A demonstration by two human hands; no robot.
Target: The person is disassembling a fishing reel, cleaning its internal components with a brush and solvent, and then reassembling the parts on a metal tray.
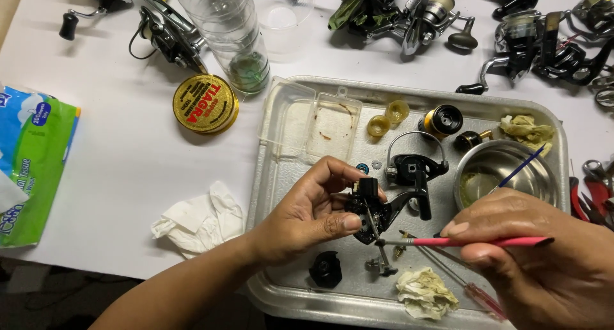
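My left hand grips a small black fishing-reel body over a metal tray. My right hand holds a thin pink-handled brush, whose tip touches the reel body's lower side. On the tray behind it lie a black rotor with a wire bail, a black and gold spool, a small steel bowl with another brush leaning in it, and a black round part.
Dirty rags and a screwdriver lie in the tray, with a clear plastic box. On the white table are a gold tin, a clear bottle, a crumpled tissue, a green tissue pack and several reels.
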